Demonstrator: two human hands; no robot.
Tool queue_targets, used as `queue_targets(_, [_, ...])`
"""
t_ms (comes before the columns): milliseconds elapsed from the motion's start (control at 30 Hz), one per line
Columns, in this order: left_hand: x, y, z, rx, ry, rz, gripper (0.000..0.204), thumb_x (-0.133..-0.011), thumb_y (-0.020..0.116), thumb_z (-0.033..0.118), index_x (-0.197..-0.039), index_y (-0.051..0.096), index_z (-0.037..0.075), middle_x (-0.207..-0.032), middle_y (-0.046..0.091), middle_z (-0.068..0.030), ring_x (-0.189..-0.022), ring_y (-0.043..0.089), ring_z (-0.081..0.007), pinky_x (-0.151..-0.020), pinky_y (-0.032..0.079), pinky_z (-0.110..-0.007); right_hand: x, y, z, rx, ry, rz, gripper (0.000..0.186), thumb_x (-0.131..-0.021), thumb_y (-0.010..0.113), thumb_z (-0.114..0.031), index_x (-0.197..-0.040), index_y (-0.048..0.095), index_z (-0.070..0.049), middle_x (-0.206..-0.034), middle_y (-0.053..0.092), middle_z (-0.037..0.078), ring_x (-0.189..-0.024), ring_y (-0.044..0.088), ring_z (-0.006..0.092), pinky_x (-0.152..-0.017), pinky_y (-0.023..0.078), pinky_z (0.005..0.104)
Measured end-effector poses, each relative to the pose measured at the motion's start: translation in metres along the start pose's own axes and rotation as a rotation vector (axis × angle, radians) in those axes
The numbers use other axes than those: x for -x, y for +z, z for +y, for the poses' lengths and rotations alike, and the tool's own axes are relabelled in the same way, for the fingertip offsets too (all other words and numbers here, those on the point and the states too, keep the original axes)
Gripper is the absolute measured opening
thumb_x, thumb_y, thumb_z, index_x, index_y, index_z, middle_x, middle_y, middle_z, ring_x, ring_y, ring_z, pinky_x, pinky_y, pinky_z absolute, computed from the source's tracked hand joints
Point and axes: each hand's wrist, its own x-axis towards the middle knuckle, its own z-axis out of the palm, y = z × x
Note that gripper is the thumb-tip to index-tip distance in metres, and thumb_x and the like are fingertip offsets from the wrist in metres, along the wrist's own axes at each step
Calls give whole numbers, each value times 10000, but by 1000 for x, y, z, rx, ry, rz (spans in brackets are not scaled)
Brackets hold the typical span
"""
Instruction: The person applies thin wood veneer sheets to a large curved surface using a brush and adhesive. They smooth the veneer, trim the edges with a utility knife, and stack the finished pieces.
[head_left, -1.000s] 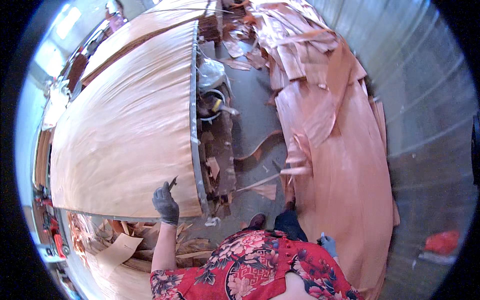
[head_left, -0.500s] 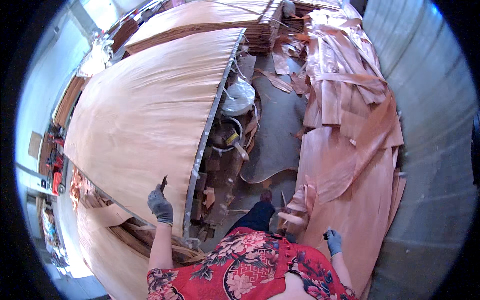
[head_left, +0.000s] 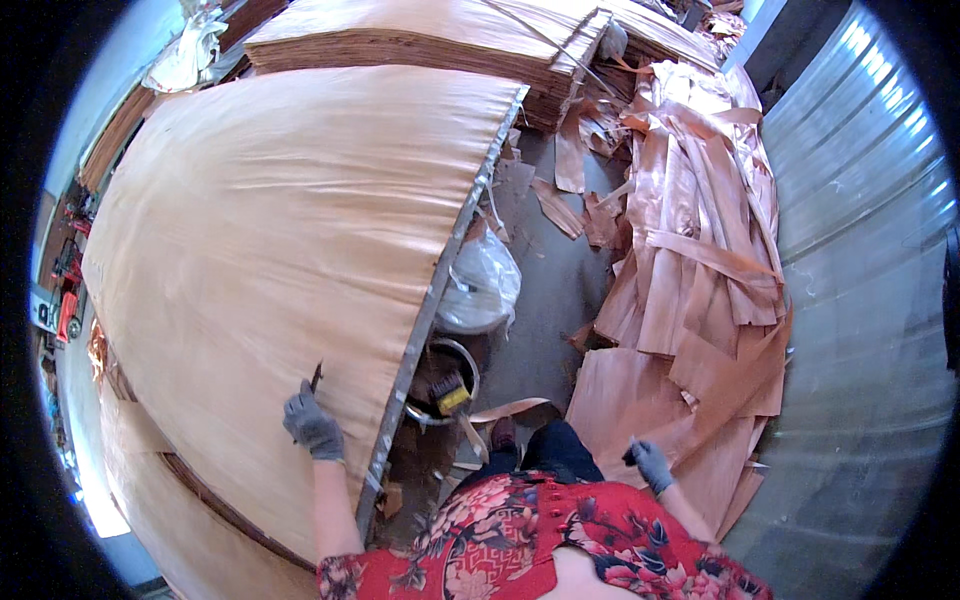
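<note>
My left hand (head_left: 314, 426), in a grey glove, is closed over the large pale wood veneer sheet (head_left: 260, 240) that tops the table on my left. A thin dark pointed piece (head_left: 317, 376) sticks up from its fingers; its exact kind is too small to make out. My right hand (head_left: 652, 464), also gloved, hangs beside the pile of reddish veneer strips (head_left: 705, 320) on the right. Its fingers are curled together, and whatever they may hold is too small to name.
Between table and pile stands a bucket (head_left: 475, 375) with a wide brush (head_left: 455, 395) across its rim. A white plastic-wrapped bundle (head_left: 480, 285) sits beyond it. Veneer scraps (head_left: 557, 207) litter the floor. A tall veneer stack (head_left: 420, 50) rises behind, and corrugated sheeting (head_left: 860, 240) lines the right.
I have moved forward along the table: the bucket, brush and white bundle now appear nearer to me. Both hands keep much the same pose, the left still with the dark piece.
</note>
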Motion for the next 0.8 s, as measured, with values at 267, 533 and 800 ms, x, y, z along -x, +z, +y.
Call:
queue_targets(267, [-9,1,-3,-58,-60,-20,272,-794,494,54,-1046,591,22,-808,553,-127,-803,534,-310,-664,427,-426,-207,35,-309,320,-506,-123,429,-883,541,-384,-892,610,39,-709,610,156,-654,564,215,-655,459,348])
queue_targets(533, [-2,-2,9,-419,-547,-212,273,-876,449,121,-1108,566,40,-956,621,-133,-859,577,-316,-735,468,-427,-383,114,-502,71,-636,-502,358,-902,547,-327,-781,609,5,-665,585,22,-604,507,90,-577,429,261])
queue_targets(800, [-13,-2,23,-475,-576,-217,288,-900,443,183,-1121,577,55,-932,638,-147,-828,592,-331,-736,467,-429,-433,140,-549,247,-365,-598,323,-865,588,-295,-857,638,25,-722,628,47,-634,554,86,-589,439,252])
